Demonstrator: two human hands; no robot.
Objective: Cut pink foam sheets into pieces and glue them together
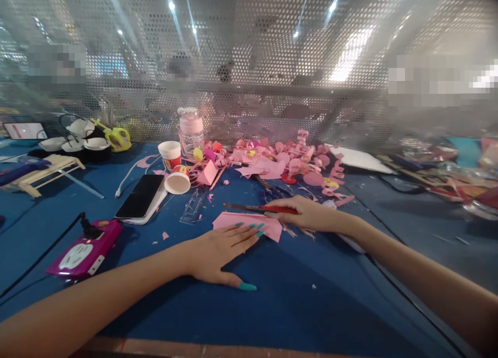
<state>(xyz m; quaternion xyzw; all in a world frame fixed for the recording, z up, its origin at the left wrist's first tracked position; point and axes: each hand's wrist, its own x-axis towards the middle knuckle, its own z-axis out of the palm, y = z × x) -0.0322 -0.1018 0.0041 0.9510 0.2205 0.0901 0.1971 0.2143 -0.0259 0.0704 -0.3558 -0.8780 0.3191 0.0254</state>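
Observation:
A folded piece of pink paper (221, 221) lies on the blue table in front of me. My left hand (221, 246) rests flat across its near side, fingers stretched and thumb apart. In my right hand (307, 212) is a slim red-handled tool (278, 209) with a narrow, darker tip that points left. The tool lies along the paper's far edge, and I cannot make out whether its tip is a blade. Beyond the right hand, dark-handled scissors (274, 193) lie partly under pink scraps. A clear plastic ruler (192, 206) is to the left of the paper.
Pink paper cutouts (272, 163) are heaped at the back. Paper cups (170, 154), a pink-lidded bottle (191, 127) and a phone (140, 196) stand or lie to the left. Nearer is a magenta power strip (87, 250) with a black cable. A perforated metal screen (249, 62) rises behind.

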